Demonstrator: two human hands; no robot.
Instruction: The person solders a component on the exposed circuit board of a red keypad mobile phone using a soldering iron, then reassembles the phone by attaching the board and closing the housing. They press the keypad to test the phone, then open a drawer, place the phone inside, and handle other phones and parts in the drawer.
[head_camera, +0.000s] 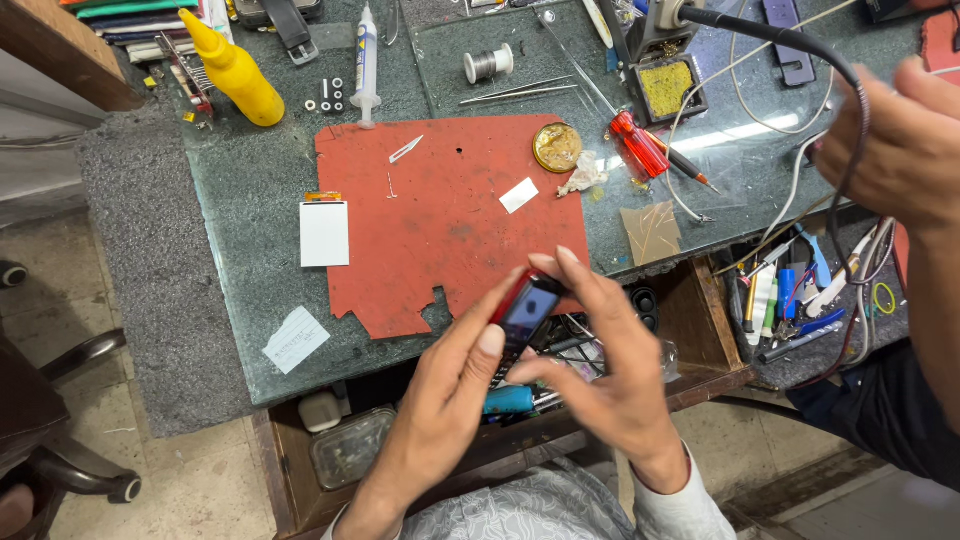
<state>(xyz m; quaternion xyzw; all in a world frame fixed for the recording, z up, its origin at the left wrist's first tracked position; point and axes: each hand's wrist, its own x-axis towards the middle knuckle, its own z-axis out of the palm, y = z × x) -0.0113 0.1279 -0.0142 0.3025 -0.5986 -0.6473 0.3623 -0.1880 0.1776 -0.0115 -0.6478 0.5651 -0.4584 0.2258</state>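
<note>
Both hands, left (440, 400) and right (610, 370), pinch a small red-edged black phone (525, 312) above the red rubber mat (450, 220); its white rectangular screen panel (324, 233) lies unfitted beside the mat.

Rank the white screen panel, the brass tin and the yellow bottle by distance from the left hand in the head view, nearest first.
From the left hand:
1. White screen panel, off the mat's left edge.
2. Brass tin, at the mat's top right.
3. Yellow bottle, far top left.
</note>
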